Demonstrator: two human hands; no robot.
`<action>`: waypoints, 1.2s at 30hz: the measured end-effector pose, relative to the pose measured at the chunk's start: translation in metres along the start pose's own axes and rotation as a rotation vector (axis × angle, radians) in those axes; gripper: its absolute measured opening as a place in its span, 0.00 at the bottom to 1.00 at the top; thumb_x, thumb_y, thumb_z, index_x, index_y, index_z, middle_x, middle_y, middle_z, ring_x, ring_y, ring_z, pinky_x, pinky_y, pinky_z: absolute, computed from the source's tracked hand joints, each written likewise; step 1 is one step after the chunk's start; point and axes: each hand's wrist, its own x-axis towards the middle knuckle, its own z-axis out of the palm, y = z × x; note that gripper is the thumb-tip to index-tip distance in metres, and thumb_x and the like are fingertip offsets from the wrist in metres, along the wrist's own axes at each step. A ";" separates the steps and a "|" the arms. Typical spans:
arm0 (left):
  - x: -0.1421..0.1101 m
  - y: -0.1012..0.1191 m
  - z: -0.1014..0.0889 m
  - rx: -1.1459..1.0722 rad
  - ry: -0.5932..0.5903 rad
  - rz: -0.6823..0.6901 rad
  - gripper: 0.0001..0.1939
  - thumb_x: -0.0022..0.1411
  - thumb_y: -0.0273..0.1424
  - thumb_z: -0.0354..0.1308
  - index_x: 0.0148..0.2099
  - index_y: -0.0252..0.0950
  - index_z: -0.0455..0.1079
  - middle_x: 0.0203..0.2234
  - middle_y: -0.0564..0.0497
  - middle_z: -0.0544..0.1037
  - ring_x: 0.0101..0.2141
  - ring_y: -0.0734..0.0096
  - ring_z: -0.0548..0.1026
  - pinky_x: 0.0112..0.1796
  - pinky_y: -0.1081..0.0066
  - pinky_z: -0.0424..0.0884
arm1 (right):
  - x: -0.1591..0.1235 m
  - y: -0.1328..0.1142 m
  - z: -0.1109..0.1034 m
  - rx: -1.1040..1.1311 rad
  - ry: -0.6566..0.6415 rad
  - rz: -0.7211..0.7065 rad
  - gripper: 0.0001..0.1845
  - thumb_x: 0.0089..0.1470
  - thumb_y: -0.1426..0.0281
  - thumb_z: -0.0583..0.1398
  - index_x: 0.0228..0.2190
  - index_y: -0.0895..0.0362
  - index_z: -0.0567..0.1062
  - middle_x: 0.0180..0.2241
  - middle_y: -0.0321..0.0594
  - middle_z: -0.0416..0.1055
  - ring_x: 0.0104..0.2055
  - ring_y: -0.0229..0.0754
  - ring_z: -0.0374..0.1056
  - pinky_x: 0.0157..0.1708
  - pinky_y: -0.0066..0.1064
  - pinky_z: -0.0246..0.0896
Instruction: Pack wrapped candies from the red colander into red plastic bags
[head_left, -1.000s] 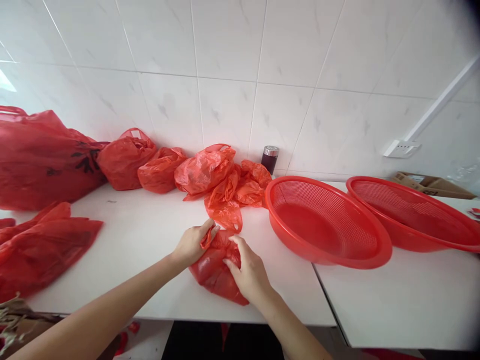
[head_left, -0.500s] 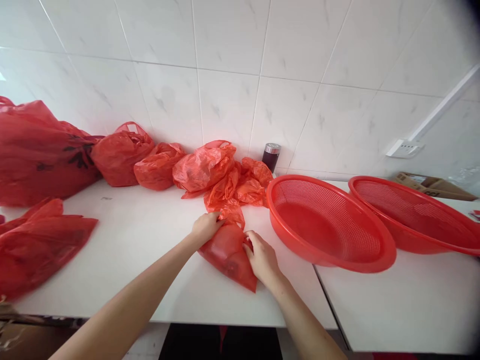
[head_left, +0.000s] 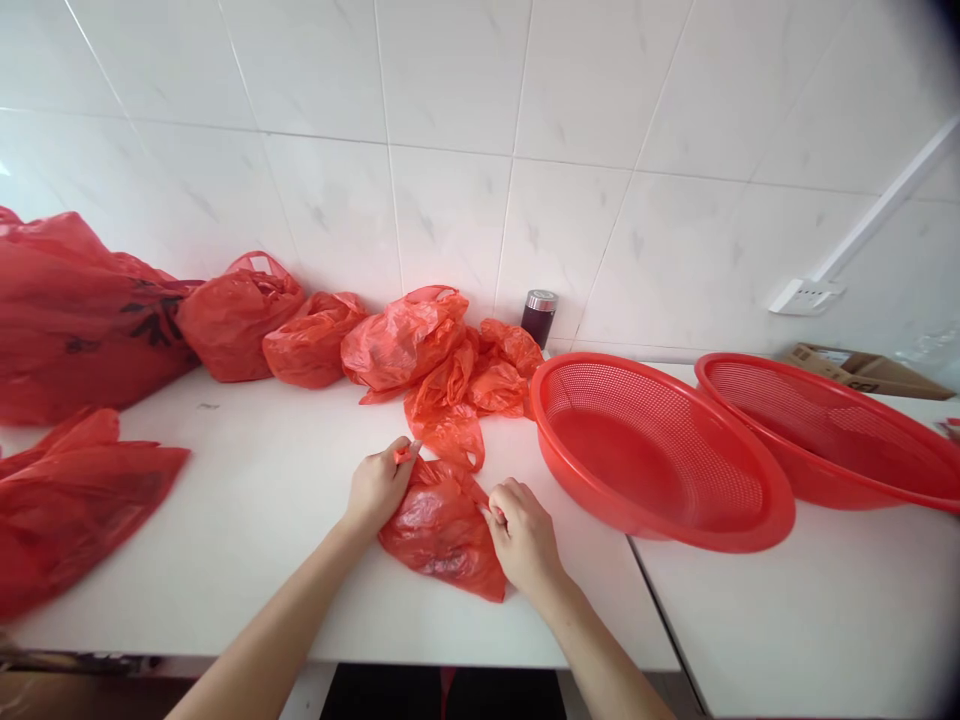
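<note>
Both hands have drawn apart across the flattened red plastic bag [head_left: 442, 530], which lies spread on the white tabletop [head_left: 225, 550]. The left hand [head_left: 381, 487] is closed on a narrow handle at the bag's upper left, while the right hand [head_left: 523, 535] pinches the opposite corner. Just beyond them sits a heap of crumpled red bags [head_left: 442, 350], and a red mesh basket [head_left: 559, 470] rests near the right hand.

Red plastic bag [head_left: 442, 535], partly behind fingers [head_left: 510, 505]
</note>
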 end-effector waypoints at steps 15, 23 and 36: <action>-0.027 0.010 -0.015 -0.180 0.061 -0.048 0.21 0.69 0.44 0.37 0.41 0.43 0.70 0.43 0.53 0.77 0.46 0.66 0.72 0.48 0.69 0.64 | -0.001 -0.010 -0.004 0.470 0.052 0.174 0.05 0.59 0.68 0.55 0.32 0.52 0.62 0.45 0.43 0.69 0.51 0.44 0.65 0.48 0.36 0.61; -0.011 0.026 0.000 0.077 -0.149 0.004 0.19 0.70 0.38 0.37 0.38 0.41 0.69 0.30 0.52 0.80 0.30 0.63 0.76 0.32 0.68 0.66 | -0.005 -0.015 0.009 0.181 -0.059 0.081 0.15 0.56 0.76 0.53 0.43 0.51 0.71 0.36 0.39 0.72 0.38 0.42 0.70 0.39 0.32 0.65; 0.026 0.015 0.019 0.460 -0.284 0.033 0.16 0.66 0.38 0.55 0.50 0.33 0.69 0.42 0.46 0.76 0.38 0.66 0.76 0.40 0.60 0.74 | 0.007 -0.008 0.013 -0.069 -0.191 0.115 0.23 0.52 0.81 0.52 0.45 0.49 0.72 0.32 0.36 0.77 0.30 0.42 0.73 0.26 0.29 0.55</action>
